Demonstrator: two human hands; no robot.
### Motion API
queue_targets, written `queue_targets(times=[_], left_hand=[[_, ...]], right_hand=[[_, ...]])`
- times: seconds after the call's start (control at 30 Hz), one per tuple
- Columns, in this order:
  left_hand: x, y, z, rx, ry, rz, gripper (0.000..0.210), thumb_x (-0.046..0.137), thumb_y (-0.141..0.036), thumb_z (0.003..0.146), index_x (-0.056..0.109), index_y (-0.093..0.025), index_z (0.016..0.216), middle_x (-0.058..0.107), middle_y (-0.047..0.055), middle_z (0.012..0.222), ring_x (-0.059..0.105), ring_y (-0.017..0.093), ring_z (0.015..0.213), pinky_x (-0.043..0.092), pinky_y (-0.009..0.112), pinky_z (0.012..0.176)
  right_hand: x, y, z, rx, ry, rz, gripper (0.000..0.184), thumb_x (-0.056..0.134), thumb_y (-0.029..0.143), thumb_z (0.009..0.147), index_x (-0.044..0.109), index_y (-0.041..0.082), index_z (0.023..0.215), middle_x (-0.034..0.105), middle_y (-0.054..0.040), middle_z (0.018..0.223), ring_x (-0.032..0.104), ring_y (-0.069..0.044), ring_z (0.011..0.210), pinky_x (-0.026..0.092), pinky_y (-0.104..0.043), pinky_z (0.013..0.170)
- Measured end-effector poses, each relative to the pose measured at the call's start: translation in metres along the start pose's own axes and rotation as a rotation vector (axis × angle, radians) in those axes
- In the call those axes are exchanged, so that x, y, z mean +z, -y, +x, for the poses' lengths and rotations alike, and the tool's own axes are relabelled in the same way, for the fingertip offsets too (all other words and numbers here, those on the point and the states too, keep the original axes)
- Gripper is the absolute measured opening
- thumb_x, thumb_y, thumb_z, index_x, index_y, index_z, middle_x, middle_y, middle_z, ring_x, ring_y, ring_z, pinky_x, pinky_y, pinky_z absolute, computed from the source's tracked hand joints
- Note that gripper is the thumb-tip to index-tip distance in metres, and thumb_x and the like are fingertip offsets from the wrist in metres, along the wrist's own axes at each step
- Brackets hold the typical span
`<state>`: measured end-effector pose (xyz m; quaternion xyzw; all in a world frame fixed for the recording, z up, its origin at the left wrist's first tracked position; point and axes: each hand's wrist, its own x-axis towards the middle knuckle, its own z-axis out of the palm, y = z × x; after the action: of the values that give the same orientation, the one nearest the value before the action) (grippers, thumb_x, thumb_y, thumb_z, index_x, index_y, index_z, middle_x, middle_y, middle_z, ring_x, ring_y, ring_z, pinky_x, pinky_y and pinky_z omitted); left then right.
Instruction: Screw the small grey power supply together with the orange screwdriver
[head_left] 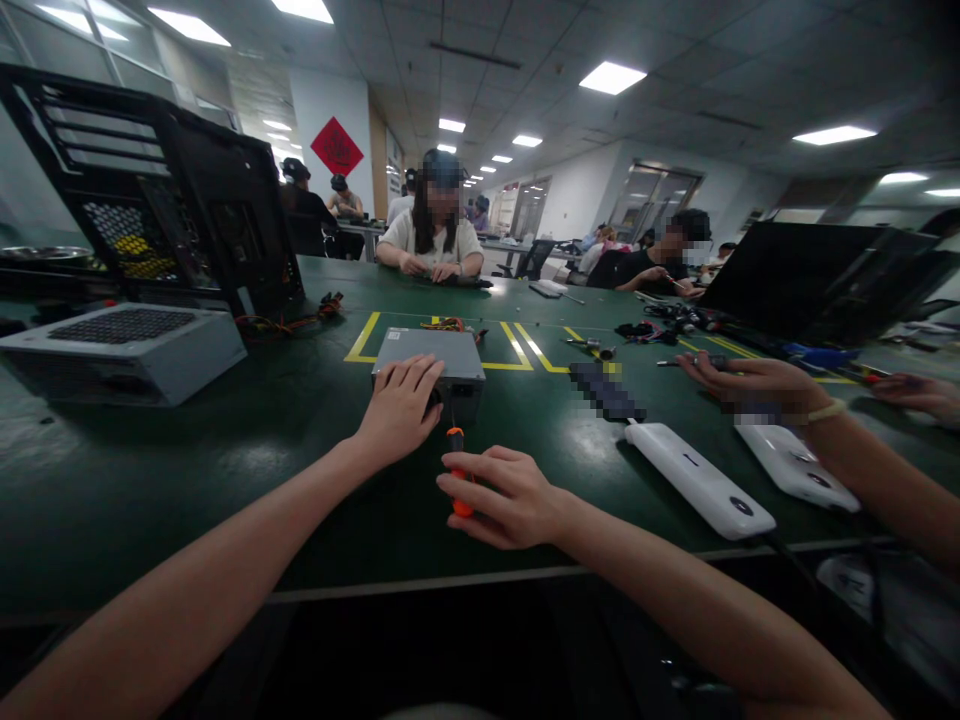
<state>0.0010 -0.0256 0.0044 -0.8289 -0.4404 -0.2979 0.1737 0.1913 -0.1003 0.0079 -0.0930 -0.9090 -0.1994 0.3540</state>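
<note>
A grey computer power supply (427,352) sits on the green table in front of me. My left hand (401,408) grips its near left corner, fingers laid over the top and the thumb side down by the front face. In my right hand (504,497) is a screwdriver (455,440) with an orange and black handle, held between thumb and fingers. Its thin shaft points away from me at the front of the power supply; whether the tip touches a screw I cannot tell. Coloured cables (450,324) lie behind the power supply.
A second power supply (180,355) and an open black computer case (161,200) stand left. To the right lie a white power bank-like device (697,480) and a black case (817,275). Another person's hand (757,385) holds a tool at right; a co-worker (435,225) sits opposite.
</note>
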Motion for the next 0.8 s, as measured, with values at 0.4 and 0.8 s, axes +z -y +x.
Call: queue_targets(times=[0.4,0.8], left_hand=[[-0.0010,-0.0008,0.0001,0.000,0.001,-0.003,0.047,0.045,-0.026,0.082,0.041,-0.016,0.128,0.045,0.013,0.135,0.038,0.027,0.124,0.026,0.045,0.102],[-0.0020,-0.0020,-0.0001,-0.005,0.012,-0.003,0.048,0.045,-0.026,0.083,0.041,-0.015,0.129,0.045,0.013,0.135,0.038,0.027,0.124,0.026,0.044,0.102]], right_hand=[[-0.0029,0.0000,-0.0010,0.077,-0.003,0.027,0.034,0.048,0.034,0.086,0.048,0.012,0.113,0.060,-0.0151,0.102,0.063,-0.018,0.092,0.053,-0.026,0.070],[0.0004,-0.0001,-0.0027,0.069,0.036,0.052,0.035,0.046,0.035,0.087,0.048,0.013,0.113,0.059,-0.0154,0.104,0.064,-0.018,0.087,0.053,-0.026,0.066]])
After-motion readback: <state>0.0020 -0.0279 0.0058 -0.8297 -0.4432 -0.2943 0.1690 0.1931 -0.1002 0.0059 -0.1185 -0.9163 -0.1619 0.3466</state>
